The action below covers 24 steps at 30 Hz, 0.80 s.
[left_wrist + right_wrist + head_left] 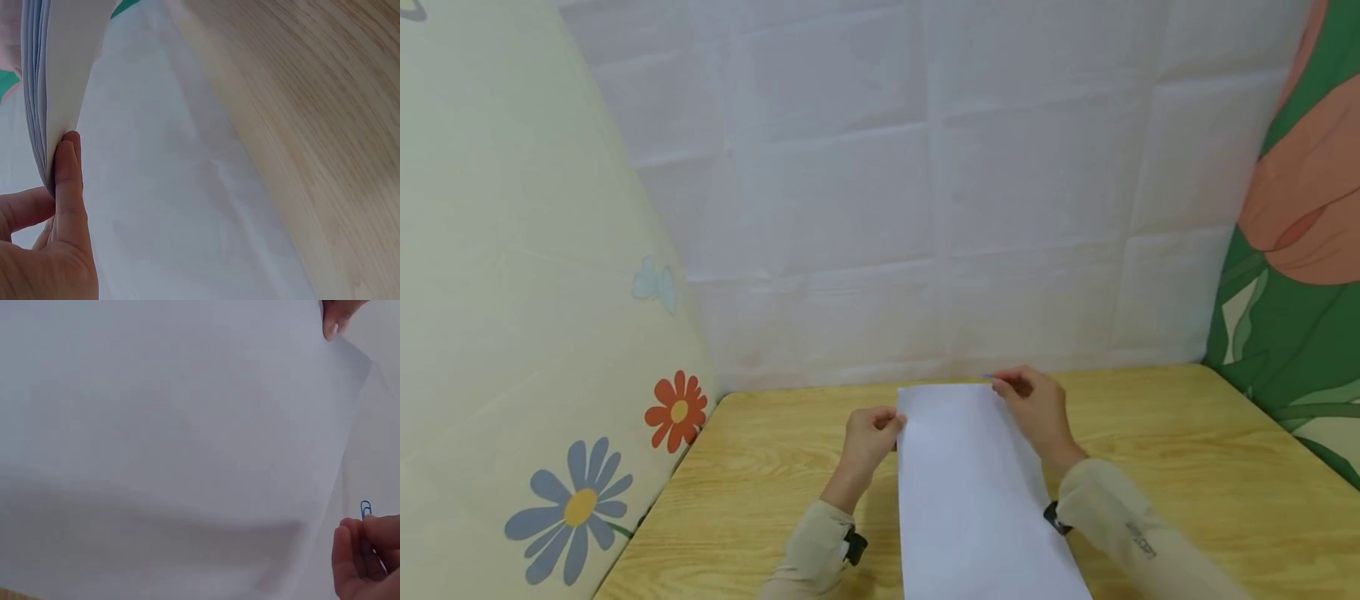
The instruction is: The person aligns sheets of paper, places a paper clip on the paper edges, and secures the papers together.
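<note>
Here, the left hand (868, 437) pinches paper (970, 492), visibly layered only in its wrist view; the right hand (1036, 412) pinches a paperclip (366, 509).

I see a stack of white paper sheets (977, 500), slightly bowed, its layers loosely parted along the edge; a small blue wire paperclip (366, 508) is held near its far right corner.

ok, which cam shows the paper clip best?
Right wrist: the blue paper clip pokes out against a pale background, its looped wire readable. Head shows just a tiny blue sliver at the right hand; left wrist doesn't show it.
</note>
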### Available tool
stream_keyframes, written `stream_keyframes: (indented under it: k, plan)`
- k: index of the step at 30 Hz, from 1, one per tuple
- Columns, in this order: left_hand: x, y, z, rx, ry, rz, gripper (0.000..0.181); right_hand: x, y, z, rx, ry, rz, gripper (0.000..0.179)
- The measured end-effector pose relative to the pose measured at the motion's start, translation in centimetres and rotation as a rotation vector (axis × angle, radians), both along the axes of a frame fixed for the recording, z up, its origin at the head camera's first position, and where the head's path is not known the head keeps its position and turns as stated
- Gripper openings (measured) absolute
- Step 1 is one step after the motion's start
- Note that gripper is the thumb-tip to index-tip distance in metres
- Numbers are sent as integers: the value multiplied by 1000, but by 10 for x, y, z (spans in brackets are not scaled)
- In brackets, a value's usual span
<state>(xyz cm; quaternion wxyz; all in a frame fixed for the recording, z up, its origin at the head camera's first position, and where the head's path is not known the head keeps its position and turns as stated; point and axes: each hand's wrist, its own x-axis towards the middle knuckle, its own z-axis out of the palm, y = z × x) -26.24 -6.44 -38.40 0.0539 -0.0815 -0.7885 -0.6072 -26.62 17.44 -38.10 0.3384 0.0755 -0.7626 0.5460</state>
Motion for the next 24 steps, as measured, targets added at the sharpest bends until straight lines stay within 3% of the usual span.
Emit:
stream_keyframes:
  k: [10, 24]
  plan:
    - [-1, 1, -2, 10, -23, -8, 16, 2, -21, -3, 23, -9, 33, 7]
    - [-1, 3, -2, 26, 39, -19, 15, 4, -43, 3, 62, 2, 55, 7]
